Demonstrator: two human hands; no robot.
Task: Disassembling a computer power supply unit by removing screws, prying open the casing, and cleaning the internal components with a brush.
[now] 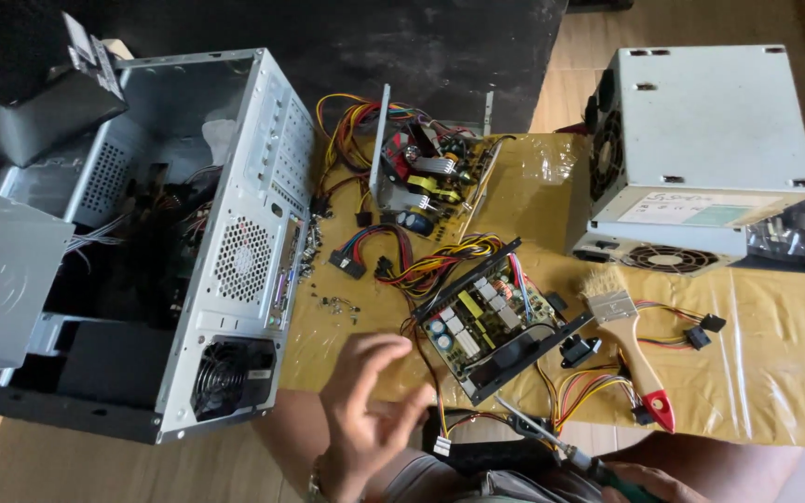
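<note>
**On a yellow-covered work surface: hands, screwdriver and opened power supplies**

At the lower edge of the head view, the right hand (652, 484) is wrapped round the green handle of a screwdriver (552, 444). The tool's long axis runs diagonally, its metal shaft pointing up and to the left, with the tip near the lower corner of the open power supply board (486, 321). The left hand (365, 410) is raised above the surface, empty, fingers loosely spread and slightly blurred, just left of that board. A second opened power supply (421, 177) lies farther back amid bundles of coloured wires (421, 265). A paintbrush (631, 340) with a wooden handle and red end lies to the right, bristles pointing up-left. A closed grey power supply unit (701, 149) stands at upper right. An open computer case (188, 242) lies on the left, its rear fan facing the person.
</note>
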